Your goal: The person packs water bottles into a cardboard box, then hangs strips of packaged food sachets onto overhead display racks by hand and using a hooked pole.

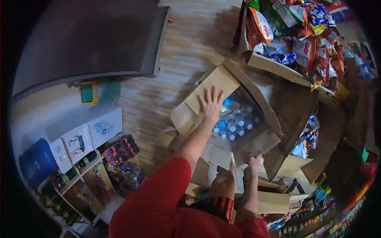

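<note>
A: In front of you, low down, an open cardboard box (256, 93) sits at an angle on the wood-patterned floor (139, 101). Clear bottles (239, 122) are clustered inside it, their pale caps towards you.

B: And your hands? Your left hand (212, 105) lies on the far-left flap (212, 81), fingers spread wide, gripping nothing. That flat palm seems to press the cardboard outward and steady the box.

A: Your right hand (254, 162) is at the near-right flap (260, 145), fingers curled at its edge. Whether they are closed on the cardboard, I cannot tell. (The flaps lean outward, which probably explains why the bottles show so plainly.)

B: What crowds you, then? Your own leg (222, 185) is just beside the near side, between your arms. On your right, another open carton (295, 160) with shiny packets (307, 135) inside stands close by, leaving little room there.

A: Beyond it, at upper right, a big carton (274, 66) is heaped with snack bags (305, 51), likely grouped as stock. On your left, bare floor separates the box from a white appliance (105, 127) and a blue water jug (37, 162). A large dark panel (87, 39) fills the upper left; its purpose is unclear.
</note>
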Demonstrator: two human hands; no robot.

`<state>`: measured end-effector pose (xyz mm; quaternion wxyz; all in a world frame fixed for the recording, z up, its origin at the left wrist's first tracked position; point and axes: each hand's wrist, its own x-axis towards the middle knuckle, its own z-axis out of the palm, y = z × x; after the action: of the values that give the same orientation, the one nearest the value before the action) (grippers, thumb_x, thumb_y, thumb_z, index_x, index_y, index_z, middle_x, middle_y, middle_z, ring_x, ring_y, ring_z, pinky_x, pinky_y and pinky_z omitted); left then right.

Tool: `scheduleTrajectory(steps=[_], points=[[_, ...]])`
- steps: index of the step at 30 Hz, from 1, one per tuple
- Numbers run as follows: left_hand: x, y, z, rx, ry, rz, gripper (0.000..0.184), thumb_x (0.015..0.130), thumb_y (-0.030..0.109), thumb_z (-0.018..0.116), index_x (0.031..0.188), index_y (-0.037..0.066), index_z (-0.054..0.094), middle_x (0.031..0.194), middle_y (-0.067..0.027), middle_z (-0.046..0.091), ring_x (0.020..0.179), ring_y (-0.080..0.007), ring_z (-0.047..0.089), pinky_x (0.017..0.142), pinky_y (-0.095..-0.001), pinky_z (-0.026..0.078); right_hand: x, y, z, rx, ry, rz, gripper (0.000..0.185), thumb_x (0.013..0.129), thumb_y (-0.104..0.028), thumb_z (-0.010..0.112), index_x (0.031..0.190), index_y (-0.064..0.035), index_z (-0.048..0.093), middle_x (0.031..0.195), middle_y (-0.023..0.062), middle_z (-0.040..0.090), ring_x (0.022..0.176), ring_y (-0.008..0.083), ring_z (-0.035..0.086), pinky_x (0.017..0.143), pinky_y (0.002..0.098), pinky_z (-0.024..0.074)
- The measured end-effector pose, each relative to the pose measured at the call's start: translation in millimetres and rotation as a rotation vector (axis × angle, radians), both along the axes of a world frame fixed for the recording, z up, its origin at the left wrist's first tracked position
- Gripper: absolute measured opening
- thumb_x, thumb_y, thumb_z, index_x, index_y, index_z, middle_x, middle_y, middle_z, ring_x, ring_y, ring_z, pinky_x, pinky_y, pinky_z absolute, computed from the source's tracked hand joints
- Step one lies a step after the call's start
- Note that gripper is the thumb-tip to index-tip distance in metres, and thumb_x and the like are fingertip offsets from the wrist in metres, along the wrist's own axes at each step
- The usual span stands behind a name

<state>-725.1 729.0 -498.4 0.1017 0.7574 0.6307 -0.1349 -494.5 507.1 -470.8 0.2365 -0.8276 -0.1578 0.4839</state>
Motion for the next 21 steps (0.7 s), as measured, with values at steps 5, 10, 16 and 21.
scheduleTrajectory(steps=[5,10,16,21], points=[[-33.7,1.7,-0.2,-0.129,-0.032,0.027,0.074,0.078,0.016,0.059,0.142,0.017,0.021,0.146,-0.0218,0.017,0.127,-0.0505,0.025,0.101,-0.0561,0.029,-22.6,30.0,6.7,0.022,-0.064,0.156,0.039,0.074,0.000,0.052,0.112,0.0076,0.049,0.106,0.0196,0.060,0.098,0.0291,0.058,0.087,0.0351,0.0428],[-73.5,25.4,52.9,-0.428,-0.273,0.291,0.042,0.078,0.009,0.056,0.118,0.003,0.046,0.097,-0.0270,0.060,0.092,-0.0426,0.060,0.080,-0.0476,0.049,-15.0,13.3,-18.1,-0.103,-0.123,0.141,0.043,0.073,0.005,0.048,0.116,0.0068,0.046,0.108,0.0192,0.058,0.101,0.0267,0.056,0.088,0.0338,0.0427],[-196.7,18.2,60.0,-0.242,-0.430,0.169,0.026,0.080,0.006,0.052,0.105,-0.001,0.051,0.080,-0.0233,0.062,0.077,-0.0406,0.062,0.070,-0.0480,0.050,-50.2,43.0,-2.9,0.160,-0.153,0.101,0.046,0.071,0.004,0.043,0.117,0.0038,0.048,0.105,0.0158,0.058,0.092,0.0254,0.057,0.079,0.0327,0.0469],[-295.1,-19.8,29.8,-0.235,-0.449,0.356,0.018,0.081,0.010,0.052,0.095,-0.001,0.057,0.077,-0.0221,0.062,0.077,-0.0395,0.061,0.068,-0.0473,0.049,-87.9,64.1,-9.7,0.156,-0.264,0.399,0.043,0.070,0.005,0.044,0.113,0.0047,0.049,0.094,0.0193,0.061,0.084,0.0268,0.061,0.071,0.0359,0.0501]])
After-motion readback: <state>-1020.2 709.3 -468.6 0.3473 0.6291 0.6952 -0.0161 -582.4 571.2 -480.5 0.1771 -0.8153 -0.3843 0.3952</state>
